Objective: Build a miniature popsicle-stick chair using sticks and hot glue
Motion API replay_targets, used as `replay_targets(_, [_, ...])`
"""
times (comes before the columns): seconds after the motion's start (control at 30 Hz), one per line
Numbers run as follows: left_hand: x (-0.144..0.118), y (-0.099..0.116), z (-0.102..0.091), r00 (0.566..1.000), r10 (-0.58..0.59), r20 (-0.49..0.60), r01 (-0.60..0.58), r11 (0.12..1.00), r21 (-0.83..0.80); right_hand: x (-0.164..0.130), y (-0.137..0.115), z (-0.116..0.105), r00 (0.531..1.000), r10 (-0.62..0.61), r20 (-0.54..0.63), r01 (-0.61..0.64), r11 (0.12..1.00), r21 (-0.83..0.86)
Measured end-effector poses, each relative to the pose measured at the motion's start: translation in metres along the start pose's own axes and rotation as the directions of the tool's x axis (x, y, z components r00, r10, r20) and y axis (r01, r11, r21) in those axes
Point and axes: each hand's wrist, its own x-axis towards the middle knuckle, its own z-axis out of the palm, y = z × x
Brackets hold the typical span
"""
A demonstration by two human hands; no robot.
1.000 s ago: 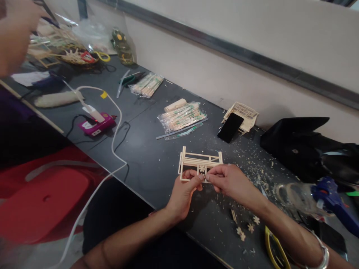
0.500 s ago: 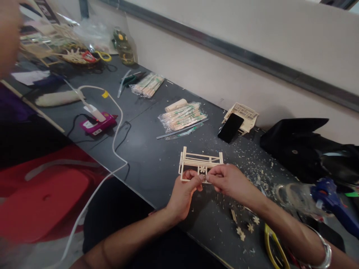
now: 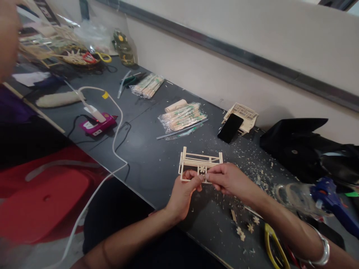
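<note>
Both hands meet at the near lower rail of the small stick frame [image 3: 200, 164], held just above the dark worktop [image 3: 157, 164] with its long axis running left to right, left hand [image 3: 183, 192] fingers pinched on the rail, right hand [image 3: 228, 179] fingers pinched beside the tiny flower piece [image 3: 202, 169].

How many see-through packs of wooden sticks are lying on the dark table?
2. One clear plastic pack of pale wooden sticks lies mid-table, behind the small stick frame that both hands hold. The other pack lies farther left. The cluttered far corner may hide more.
</note>
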Motion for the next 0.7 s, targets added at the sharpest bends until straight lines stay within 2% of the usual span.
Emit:
replay_targets(0.27, [-0.0011, -0.0011, -0.0028, 1.000, 0.007, 0.024, -0.007, 1.000, 0.018, -0.0001, 0.0009, 0.0018, 1.000, -0.019, -0.022, 0.018, 0.999, -0.037])
replay_targets(0.47, [-0.0027, -0.0032, -0.0073, 0.998, 0.014, 0.053, -0.012, 0.999, -0.029, 0.0018, 0.0037, 0.0021, 0.999, -0.042, -0.021, 0.041, 0.998, -0.047])
replay_targets(0.7, [-0.0053, 0.0009, -0.0041, 0.999, 0.009, 0.034, -0.011, 0.998, 0.055, -0.0008, 0.0029, 0.0033, 0.997, -0.073, -0.028, 0.071, 0.994, -0.089])
